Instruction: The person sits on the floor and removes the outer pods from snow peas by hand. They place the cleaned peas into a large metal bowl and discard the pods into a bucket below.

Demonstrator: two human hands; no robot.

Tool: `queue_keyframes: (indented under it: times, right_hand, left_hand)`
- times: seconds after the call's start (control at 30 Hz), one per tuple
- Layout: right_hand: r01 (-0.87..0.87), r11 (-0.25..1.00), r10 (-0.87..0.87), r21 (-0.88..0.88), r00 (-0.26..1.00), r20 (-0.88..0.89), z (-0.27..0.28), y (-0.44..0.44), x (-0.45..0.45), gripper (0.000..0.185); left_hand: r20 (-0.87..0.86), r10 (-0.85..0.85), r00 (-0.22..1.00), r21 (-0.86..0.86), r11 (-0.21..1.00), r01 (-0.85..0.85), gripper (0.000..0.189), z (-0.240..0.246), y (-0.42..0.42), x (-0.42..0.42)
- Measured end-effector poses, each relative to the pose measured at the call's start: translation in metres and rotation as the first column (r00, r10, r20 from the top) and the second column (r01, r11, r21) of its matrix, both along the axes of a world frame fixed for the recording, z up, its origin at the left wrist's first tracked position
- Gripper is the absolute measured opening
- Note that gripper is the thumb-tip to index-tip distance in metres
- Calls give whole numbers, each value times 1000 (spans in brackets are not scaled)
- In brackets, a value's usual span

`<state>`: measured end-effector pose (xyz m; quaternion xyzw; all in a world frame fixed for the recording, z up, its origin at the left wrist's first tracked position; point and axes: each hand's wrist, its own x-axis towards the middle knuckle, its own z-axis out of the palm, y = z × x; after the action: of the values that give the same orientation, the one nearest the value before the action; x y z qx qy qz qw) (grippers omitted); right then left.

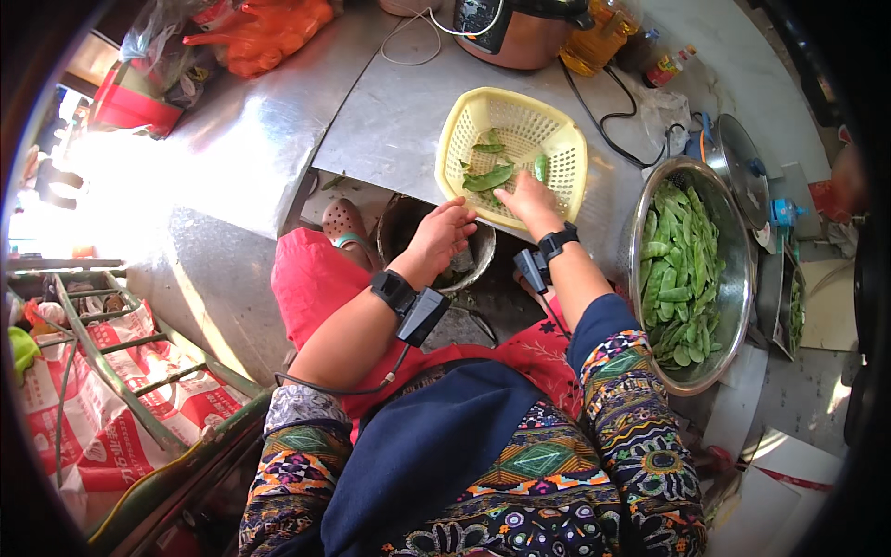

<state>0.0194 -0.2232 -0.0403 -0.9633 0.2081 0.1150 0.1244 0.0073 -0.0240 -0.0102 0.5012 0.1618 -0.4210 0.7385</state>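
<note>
A pale yellow plastic basket point(571, 157) with perforated walls sits at the edge of the metal worktop. A few flat green pea pods point(487, 179) lie scattered in it. Over the basket's near side reaches my right hand point(534, 203), thumb and index finger close to the pods; whether it pinches one cannot be told. My left hand point(440, 237) hovers just off the basket's near left corner, fingers loosely spread, with nothing seen in it. To my right, a steel colander basin point(736, 327) holds a large heap of similar pods point(679, 271).
Below the worktop point(397, 104) edge, between my legs, stands a worn bucket point(485, 261). A rice cooker point(518, 38), an oil bottle point(598, 42) and a power cord point(604, 125) are behind the basket. A green metal frame point(118, 376) stands at left.
</note>
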Motion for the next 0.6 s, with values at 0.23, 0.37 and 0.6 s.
queue_keyframes:
  times: [0.23, 0.37, 0.6]
  right_hand:
    - [-285, 897, 351, -338, 924, 153, -23, 5, 9, 25]
    - [-153, 952, 69, 266, 951, 301, -4, -2, 7, 18]
    - [-434, 713, 40, 551, 809, 586, 35, 44, -48, 23]
  left_hand:
    - [42, -2, 999, 0, 1000, 2, 45, -1, 7, -1]
    - [116, 66, 991, -20, 998, -64, 42, 5, 5, 5]
    - [474, 154, 867, -137, 985, -100, 27, 16, -4, 9]
